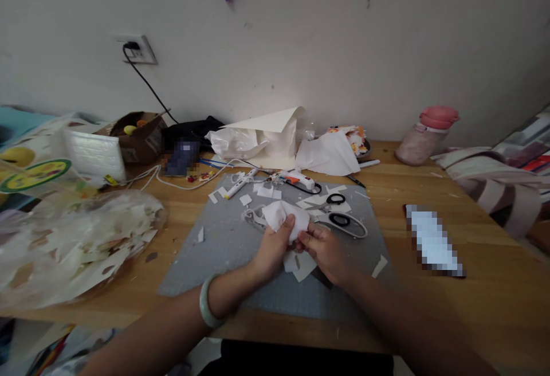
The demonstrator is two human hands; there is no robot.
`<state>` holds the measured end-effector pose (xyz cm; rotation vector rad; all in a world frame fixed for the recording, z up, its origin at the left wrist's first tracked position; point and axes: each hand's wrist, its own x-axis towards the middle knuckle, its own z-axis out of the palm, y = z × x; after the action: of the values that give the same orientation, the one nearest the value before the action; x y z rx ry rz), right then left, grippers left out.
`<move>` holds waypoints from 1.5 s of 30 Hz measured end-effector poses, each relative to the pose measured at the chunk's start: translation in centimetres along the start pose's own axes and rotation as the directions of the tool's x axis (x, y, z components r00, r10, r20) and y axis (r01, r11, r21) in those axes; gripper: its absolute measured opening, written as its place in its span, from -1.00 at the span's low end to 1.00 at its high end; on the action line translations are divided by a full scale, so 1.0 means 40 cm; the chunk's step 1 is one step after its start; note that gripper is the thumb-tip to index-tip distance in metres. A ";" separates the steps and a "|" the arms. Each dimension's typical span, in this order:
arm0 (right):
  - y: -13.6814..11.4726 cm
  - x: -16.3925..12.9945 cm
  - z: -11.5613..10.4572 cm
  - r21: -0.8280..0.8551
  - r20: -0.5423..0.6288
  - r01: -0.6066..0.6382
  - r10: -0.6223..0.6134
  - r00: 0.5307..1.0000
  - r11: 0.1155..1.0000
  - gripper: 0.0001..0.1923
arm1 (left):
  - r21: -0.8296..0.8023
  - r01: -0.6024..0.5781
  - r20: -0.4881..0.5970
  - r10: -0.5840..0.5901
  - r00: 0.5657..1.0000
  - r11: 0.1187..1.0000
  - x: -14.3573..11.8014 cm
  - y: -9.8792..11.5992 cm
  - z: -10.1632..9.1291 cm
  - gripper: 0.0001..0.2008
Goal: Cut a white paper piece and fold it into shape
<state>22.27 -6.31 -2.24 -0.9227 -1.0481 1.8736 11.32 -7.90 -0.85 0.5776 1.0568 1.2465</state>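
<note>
White crumpled paper piece point(281, 215) sits pinched in both our hands' fingers, left hand point(270, 250) and right hand point(324, 250), mid-shaping over the grey cutting mat point(223, 244).

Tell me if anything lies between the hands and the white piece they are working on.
Nothing visible does. The left hand and right hand both already grip the white piece directly, above the grey mat; the scissors lie off to the right.

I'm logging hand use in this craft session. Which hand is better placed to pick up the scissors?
Probably the right hand. The scissors lie on the grey mat just beyond it, while the left hand grips the white piece farther away.
</note>
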 end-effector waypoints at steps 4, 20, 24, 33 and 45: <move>-0.017 -0.003 -0.001 0.115 0.077 0.001 -0.009 0.997 0.993 -0.71 | -0.077 0.044 0.050 -0.040 0.998 0.996 0.012 0.010 -0.007 -0.57; -0.005 0.002 0.008 0.022 0.005 -0.011 0.011 1.000 1.000 -0.64 | 0.017 -0.016 -0.055 0.017 0.998 1.000 0.003 0.000 -0.004 -0.58; -0.011 -0.004 0.012 0.071 0.018 -0.009 0.007 1.000 0.997 -0.66 | -0.015 0.013 -0.015 -0.013 1.000 1.000 0.007 0.004 -0.007 -0.59; -0.030 -0.008 0.010 0.178 0.039 -0.063 0.057 0.998 0.982 -0.73 | -0.114 -0.010 -0.015 0.009 1.000 0.993 0.015 0.010 -0.010 -0.60; -0.023 -0.006 0.008 0.123 0.064 -0.036 0.028 0.998 0.992 -0.67 | -0.022 0.011 0.040 -0.010 0.999 1.000 0.016 0.011 -0.011 -0.59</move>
<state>22.37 -6.31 -1.25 -0.8184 -0.9471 1.9817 10.68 -7.25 -0.87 0.5771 1.0097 1.2317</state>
